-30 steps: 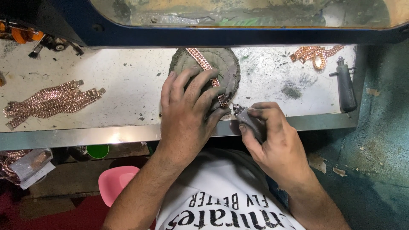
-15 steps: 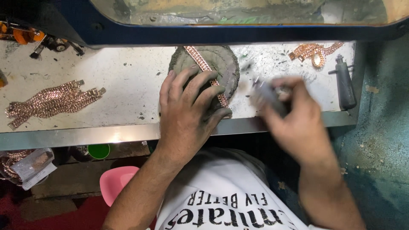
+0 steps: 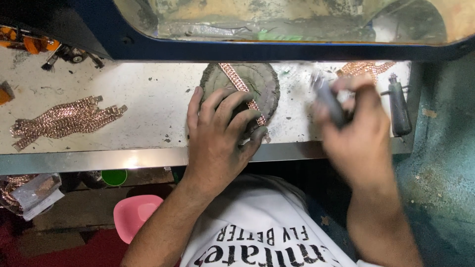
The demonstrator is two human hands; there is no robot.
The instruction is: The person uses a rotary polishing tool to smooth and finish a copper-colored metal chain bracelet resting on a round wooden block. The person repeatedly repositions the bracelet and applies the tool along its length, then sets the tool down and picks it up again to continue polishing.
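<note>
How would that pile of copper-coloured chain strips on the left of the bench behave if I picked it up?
The chain strips look made of many small links, so they would probably hang limp and drape rather than stay stiff. Being metal, likely heavy for their size. Several strips lie overlapped, clasp ends splayed, so they might snag and lift together. They should not roll on the flat bench.

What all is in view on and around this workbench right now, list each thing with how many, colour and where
grey round pad: one, grey, bench centre, under the left hand
chain strip: one, rose-gold, lying across the pad
chain bundle: one pile, rose-gold, bench left
chain piece: one, rose-gold, bench upper right
dark-handled tool: one, black, bench right edge
orange tools: a few, orange and black, upper left corner
pink bowl: one, pink, below the bench
green cup: one, green, under the bench edge
left hand: pressing the pad
right hand: blurred, holding a grey tool
</note>
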